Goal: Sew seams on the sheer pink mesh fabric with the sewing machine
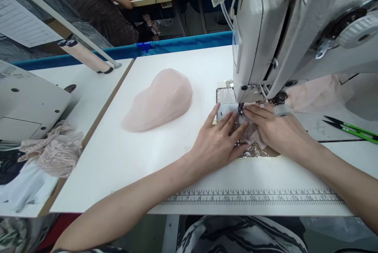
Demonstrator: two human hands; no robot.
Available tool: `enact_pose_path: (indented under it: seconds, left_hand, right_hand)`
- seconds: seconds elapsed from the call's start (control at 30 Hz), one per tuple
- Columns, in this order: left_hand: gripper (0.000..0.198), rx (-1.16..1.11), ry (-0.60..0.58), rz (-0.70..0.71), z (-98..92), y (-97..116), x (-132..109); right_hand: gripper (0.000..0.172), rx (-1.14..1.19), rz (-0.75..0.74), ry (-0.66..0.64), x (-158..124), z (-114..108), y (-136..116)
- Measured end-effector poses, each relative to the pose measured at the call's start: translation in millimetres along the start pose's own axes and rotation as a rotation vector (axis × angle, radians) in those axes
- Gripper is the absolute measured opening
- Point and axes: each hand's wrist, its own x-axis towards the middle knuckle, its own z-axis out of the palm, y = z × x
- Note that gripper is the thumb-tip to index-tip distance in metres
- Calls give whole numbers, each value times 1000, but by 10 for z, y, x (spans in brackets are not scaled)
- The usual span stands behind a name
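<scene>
My left hand [221,136] lies flat with fingers spread, its fingertips on the metal plate and the fabric beside the presser foot [241,109]. On the other side my right hand [274,127] rests with outstretched fingers on thin, sheer pink fabric [254,133], close to the needle area. Part of that fabric is hidden under both hands. Above them stands the sewing machine head [254,40]. A shiny clear film [252,151] covers the table below my fingers. Left of my hands a pale pink, rounded fabric piece [165,99] lies on the white table [141,174].
Green-handled thread snips [351,127] lie at the right, near more pink fabric [315,91]. A printed ruler [251,197] runs along the front edge. Pink cords [60,150] are heaped at the left. Another person [91,4] sits beyond the blue cloth edge [189,42].
</scene>
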Motion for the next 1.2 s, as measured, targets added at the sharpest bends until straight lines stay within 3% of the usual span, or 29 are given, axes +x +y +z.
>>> enact_pose_path:
  seconds: [0.67,0.77,0.87,0.97,1.03,1.1,1.2]
  left_hand:
    - [47,14,17,-34,38,16,4]
    - [47,6,16,-34,52,12,-11]
    - [48,-35,21,-39,62,-5,-33]
    - [40,-110,47,-42,61,-29,-41]
    - [35,-136,69,-41,57,-39,-37]
    - [36,-130,86,-38,54,-41,-34]
    - [37,-88,110,-23,60,-33,-42]
  right_hand:
    - [53,22,-43,110,-30,-13,18]
    - [46,31,-78,135,-75,-66,6]
    - [29,110,-146,188,-134,-163,-53]
    - [36,173,-173,150,-167,-235,-137]
    - [28,135,-161,140,-168,-238,-177]
    - [18,79,-168,184,-163,-213,-189]
    - [18,59,-214,263,-167,-172,-169]
